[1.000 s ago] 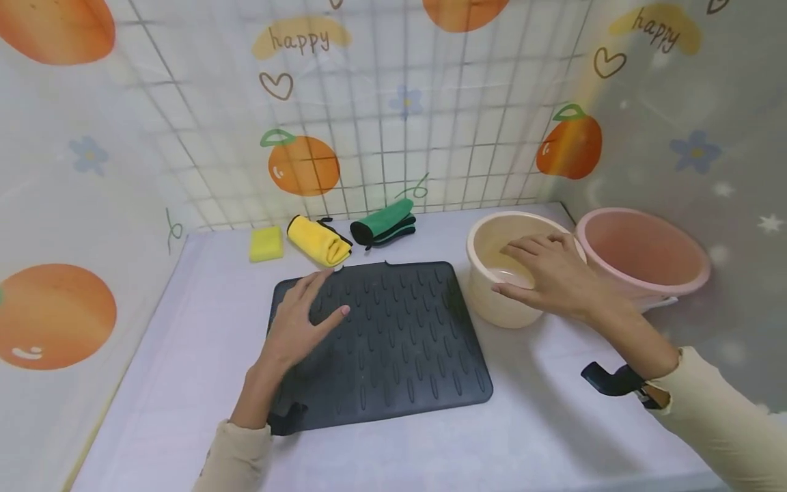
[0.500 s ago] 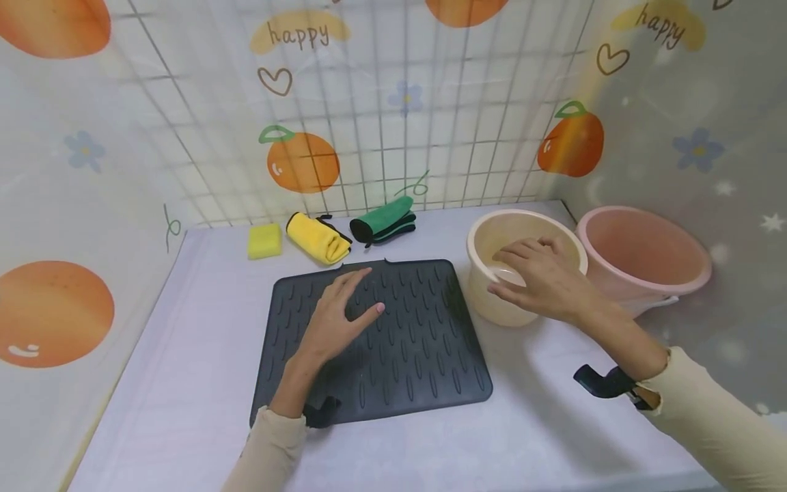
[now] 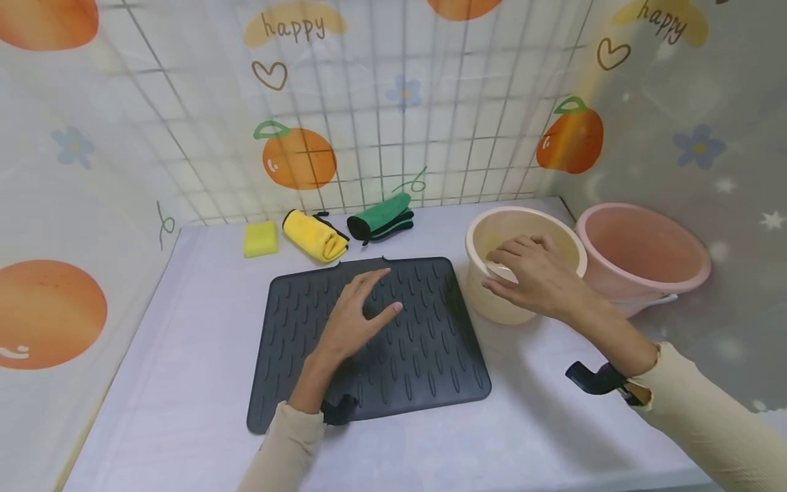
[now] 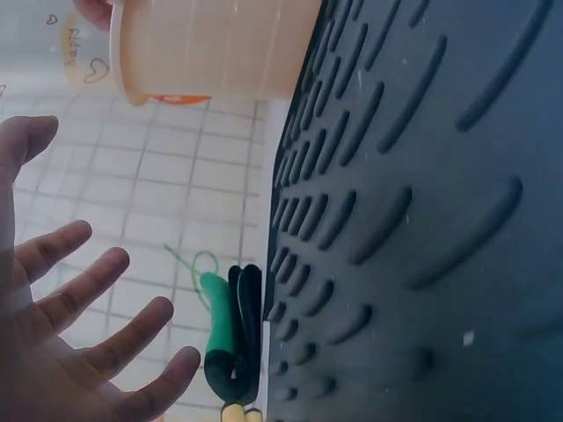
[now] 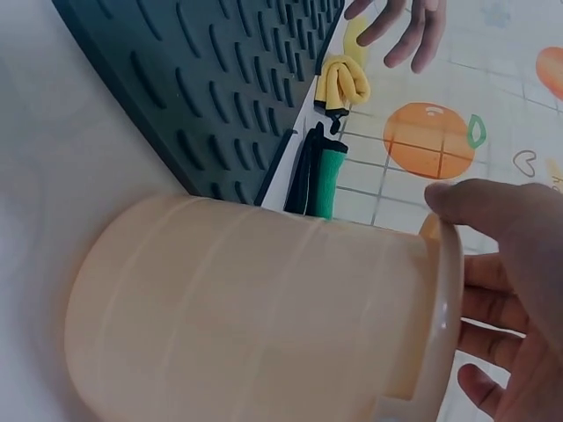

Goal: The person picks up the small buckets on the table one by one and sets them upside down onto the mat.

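My left hand hovers over the black ridged mat, fingers extended and thumb spread, holding nothing. In the left wrist view its fingers are apart from the mat. My right hand is over the mouth of the cream bucket, fingers bent loosely. In the right wrist view its thumb lies close to the bucket's rim, with the other fingers beyond it; whether the thumb touches the rim I cannot tell. The hand hides part of the bucket's opening.
A pink bucket stands beside the cream one at the right. Behind the mat lie a yellow-green sponge, a rolled yellow cloth and a rolled green cloth. A wire grid behind printed sheeting borders the table's back.
My left hand has moved right across the mat, from its left side toward the middle. My right hand has shifted slightly left over the cream bucket. The objects stay in place.
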A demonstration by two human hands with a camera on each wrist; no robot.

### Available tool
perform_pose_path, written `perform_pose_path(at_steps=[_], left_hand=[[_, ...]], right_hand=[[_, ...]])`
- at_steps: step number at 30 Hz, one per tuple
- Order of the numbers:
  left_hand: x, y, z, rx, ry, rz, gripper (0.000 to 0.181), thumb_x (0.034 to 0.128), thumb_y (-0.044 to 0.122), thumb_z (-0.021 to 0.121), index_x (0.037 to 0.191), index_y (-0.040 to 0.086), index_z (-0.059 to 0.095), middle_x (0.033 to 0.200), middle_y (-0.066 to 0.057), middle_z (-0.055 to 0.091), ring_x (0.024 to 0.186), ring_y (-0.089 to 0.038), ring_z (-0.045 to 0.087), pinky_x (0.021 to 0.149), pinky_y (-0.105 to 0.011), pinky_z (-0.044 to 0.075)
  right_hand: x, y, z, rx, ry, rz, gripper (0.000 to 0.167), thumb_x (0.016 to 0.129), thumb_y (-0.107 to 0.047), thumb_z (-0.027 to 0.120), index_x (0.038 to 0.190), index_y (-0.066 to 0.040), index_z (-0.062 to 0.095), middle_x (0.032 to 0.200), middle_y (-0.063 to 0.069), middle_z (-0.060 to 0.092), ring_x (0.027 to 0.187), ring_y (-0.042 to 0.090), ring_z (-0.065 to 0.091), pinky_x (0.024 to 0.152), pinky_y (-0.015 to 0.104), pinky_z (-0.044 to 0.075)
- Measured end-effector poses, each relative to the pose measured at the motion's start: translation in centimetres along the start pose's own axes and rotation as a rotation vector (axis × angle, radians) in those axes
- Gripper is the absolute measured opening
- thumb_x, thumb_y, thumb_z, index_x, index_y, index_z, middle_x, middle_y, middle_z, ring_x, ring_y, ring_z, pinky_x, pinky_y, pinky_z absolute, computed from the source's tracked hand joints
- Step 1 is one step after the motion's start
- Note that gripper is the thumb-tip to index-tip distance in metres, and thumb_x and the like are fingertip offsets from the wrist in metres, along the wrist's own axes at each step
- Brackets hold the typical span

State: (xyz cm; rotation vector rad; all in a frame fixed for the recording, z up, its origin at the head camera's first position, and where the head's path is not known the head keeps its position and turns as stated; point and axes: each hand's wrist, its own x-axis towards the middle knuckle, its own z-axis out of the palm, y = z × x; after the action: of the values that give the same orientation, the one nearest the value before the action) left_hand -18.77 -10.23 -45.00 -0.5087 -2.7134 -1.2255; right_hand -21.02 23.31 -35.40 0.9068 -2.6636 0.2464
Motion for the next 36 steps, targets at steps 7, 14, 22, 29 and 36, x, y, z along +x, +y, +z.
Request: perform_pose_path(at_steps=[7, 14, 22, 29, 36], left_hand=[[0.5, 0.6, 0.8, -0.022, -0.011, 0.011, 0.069, 0.0904, 0.069, 0.056, 0.151, 0.040, 0.040, 0.151, 0.008, 0.039, 0.135, -0.020, 0.039, 0.103, -0.060, 0.040], [0.7, 0.9, 1.4, -0.049, -0.020, 0.024, 0.067, 0.0915, 0.066, 0.057, 0.151, 0.039, 0.042, 0.151, 0.008, 0.039, 0.137, -0.019, 0.037, 0.105, -0.060, 0.038], [0.4, 0.9, 1.7, -0.076, -0.015, 0.020, 0.066, 0.0918, 0.064, 0.058, 0.150, 0.035, 0.044, 0.150, 0.007, 0.041, 0.136, -0.020, 0.039, 0.105, -0.060, 0.037], [0.3, 0.6, 1.8, -0.092, -0.014, 0.015, 0.065, 0.0911, 0.066, 0.058, 0.149, 0.041, 0.043, 0.148, 0.009, 0.042, 0.135, -0.019, 0.039, 0.105, -0.060, 0.037], [0.3, 0.5, 1.8, -0.132, -0.003, 0.008, 0.068, 0.0904, 0.061, 0.064, 0.151, 0.039, 0.042, 0.148, 0.008, 0.041, 0.135, -0.020, 0.039, 0.105, -0.062, 0.037]], right_hand=[[0.2, -0.6, -0.1, -0.006, -0.005, -0.008, 0.024, 0.084, -0.028, 0.081, 0.097, -0.008, 0.075, 0.093, 0.007, 0.071, 0.092, 0.027, 0.060, 0.083, 0.045, 0.038], [0.6, -1.5, -0.8, -0.016, 0.001, 0.063, 0.012, 0.081, -0.012, 0.081, 0.087, -0.003, 0.076, 0.079, 0.008, 0.070, 0.075, 0.026, 0.057, 0.069, 0.038, 0.042], [0.9, -1.0, -2.3, 0.009, 0.038, 0.185, 0.014, 0.081, -0.005, 0.077, 0.091, 0.003, 0.072, 0.080, 0.013, 0.063, 0.073, 0.029, 0.059, 0.066, 0.043, 0.053], [0.4, -0.2, -3.4, 0.110, 0.169, 0.241, 0.015, 0.080, -0.006, 0.082, 0.089, 0.002, 0.072, 0.078, 0.011, 0.062, 0.069, 0.026, 0.056, 0.061, 0.040, 0.047], [0.0, -0.1, -4.4, 0.160, 0.238, 0.243, 0.018, 0.080, -0.006, 0.084, 0.094, 0.002, 0.074, 0.078, 0.009, 0.063, 0.067, 0.021, 0.054, 0.058, 0.032, 0.046]])
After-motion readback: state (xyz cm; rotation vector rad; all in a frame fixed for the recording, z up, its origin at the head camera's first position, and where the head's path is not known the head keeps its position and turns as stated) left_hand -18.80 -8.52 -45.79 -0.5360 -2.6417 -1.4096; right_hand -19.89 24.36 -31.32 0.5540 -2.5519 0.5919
